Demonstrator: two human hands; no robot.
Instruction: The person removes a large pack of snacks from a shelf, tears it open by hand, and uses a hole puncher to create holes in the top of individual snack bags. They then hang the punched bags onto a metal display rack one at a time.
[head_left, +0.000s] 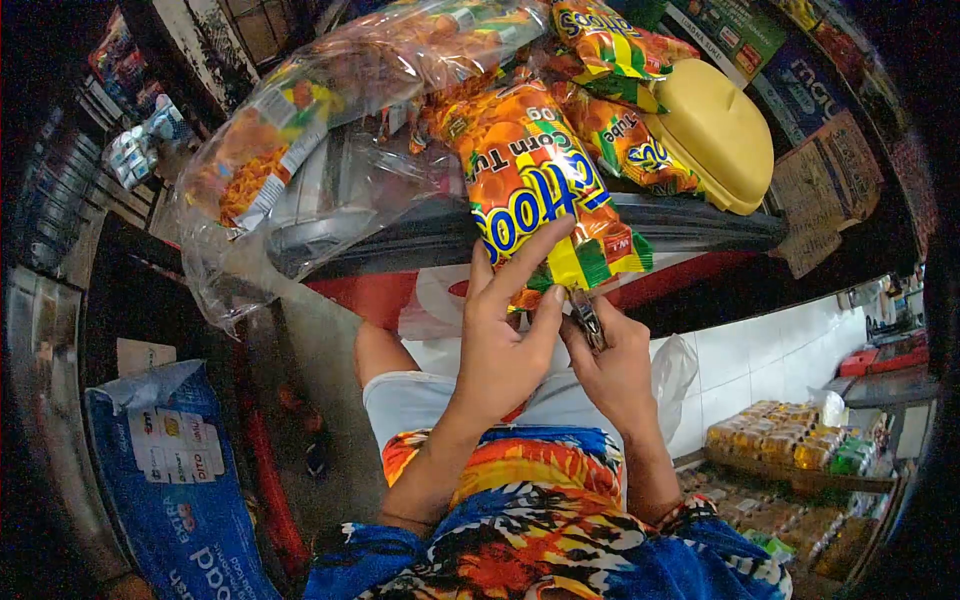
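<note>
An orange, yellow and green bag of corn snacks (525, 165) lies across the dark ledge in front of me, its printing upside down to my view. My left hand (508, 345) pinches the bag's near end, with the index finger stretched over the front. A small dark metal hand tool (588, 320), perhaps a hole punch, is gripped in my right hand (614, 362). Its tip meets the bag's bottom edge. Whether the jaws are closed on the edge cannot be made out.
Large clear plastic bag (300, 120) with more snack packs sits at the upper left. Other snack bags (612, 45) and a yellow plastic container (715, 135) are behind, right. A cardboard piece (825, 190) hangs beside them. Several packs of bottles (775, 440) stand lower right; a blue sack (175, 520) lower left.
</note>
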